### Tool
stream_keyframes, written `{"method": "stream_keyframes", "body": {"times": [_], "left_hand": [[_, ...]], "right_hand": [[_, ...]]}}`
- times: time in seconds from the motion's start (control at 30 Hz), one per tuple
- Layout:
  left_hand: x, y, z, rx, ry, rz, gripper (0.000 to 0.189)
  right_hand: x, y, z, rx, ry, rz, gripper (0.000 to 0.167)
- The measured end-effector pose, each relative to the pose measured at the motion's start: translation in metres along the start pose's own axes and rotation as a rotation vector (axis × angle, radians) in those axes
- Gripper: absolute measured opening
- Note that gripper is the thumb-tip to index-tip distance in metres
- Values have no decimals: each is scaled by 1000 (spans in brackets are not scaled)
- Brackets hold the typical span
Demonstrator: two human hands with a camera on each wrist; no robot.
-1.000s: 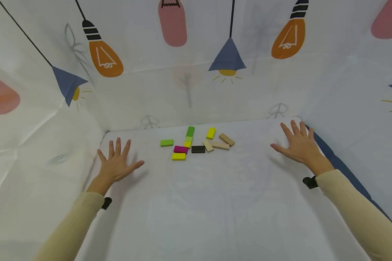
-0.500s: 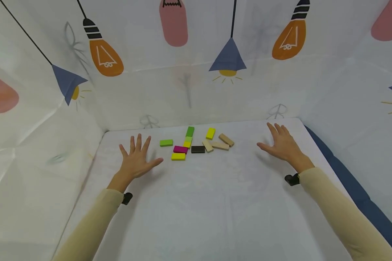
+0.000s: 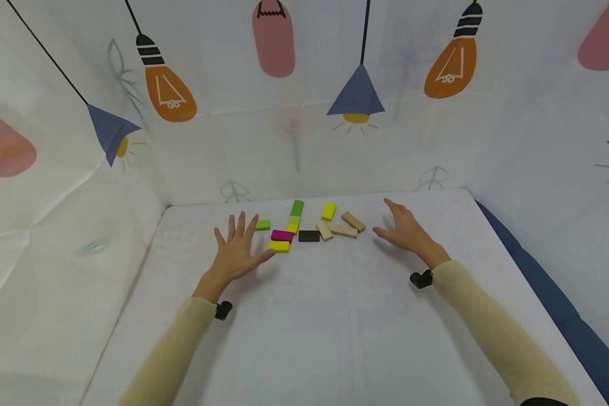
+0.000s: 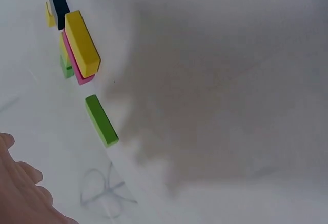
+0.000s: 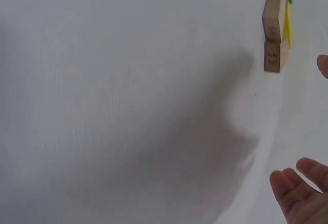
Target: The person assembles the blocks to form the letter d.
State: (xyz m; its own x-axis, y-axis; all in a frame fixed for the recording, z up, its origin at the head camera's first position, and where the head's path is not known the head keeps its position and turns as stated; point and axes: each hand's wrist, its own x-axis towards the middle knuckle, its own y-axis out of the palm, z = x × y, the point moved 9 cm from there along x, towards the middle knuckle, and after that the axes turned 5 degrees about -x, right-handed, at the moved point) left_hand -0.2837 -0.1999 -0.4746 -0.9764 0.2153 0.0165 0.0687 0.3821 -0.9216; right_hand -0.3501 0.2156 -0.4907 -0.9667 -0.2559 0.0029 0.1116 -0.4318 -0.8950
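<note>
My left hand [image 3: 233, 256] hovers with spread, straight fingers at the left of a group of small wooden blocks. In the head view its fingertips overlap the end of a light green block [image 3: 263, 225], and its thumb tip reaches a yellow block [image 3: 279, 246]; the left wrist view shows the fingers apart from the green block [image 4: 102, 120]. Behind that yellow block lies a magenta block [image 3: 282, 235], beside a black block [image 3: 309, 236]. To the right, my right hand [image 3: 410, 232], fingers extended and holding nothing, is nearest a plain wood block [image 3: 353, 221].
A dark green block [image 3: 297, 208] and another yellow block [image 3: 329, 211] lie toward the back. White sheeting [image 3: 208, 152] printed with lamps walls in the table [image 3: 330, 327] at the back and sides. Dark blue fabric [image 3: 548, 293] runs along the right edge.
Both hands have moved inward over the table toward the blocks, the left one rightward and the right one leftward. The blocks lie as before.
</note>
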Motion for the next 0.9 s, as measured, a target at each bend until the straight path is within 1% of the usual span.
{"method": "stream_keyframes", "body": {"times": [0.1, 0.17, 0.37, 0.5, 0.67, 0.8, 0.9], "left_hand": [[0, 4, -2, -10, 3, 0, 106], [0, 7, -2, -3, 4, -3, 105], [-2, 11, -2, -54, 6, -22, 100], [-1, 15, -5, -58, 3, -22, 99], [6, 18, -17, -69, 7, -18, 99], [16, 22, -29, -88, 26, -17, 97], [22, 28, -35, -118, 45, -18, 94]], "right_hand": [[8, 15, 11, 10, -30, 28, 92], [12, 21, 15, 20, -49, 29, 89], [19, 29, 17, 54, -86, -11, 78], [25, 36, 20, 104, -107, -11, 67], [31, 44, 26, 119, -105, 3, 57], [33, 44, 27, 123, -85, -12, 48], [33, 42, 27, 148, -70, -20, 41]]}}
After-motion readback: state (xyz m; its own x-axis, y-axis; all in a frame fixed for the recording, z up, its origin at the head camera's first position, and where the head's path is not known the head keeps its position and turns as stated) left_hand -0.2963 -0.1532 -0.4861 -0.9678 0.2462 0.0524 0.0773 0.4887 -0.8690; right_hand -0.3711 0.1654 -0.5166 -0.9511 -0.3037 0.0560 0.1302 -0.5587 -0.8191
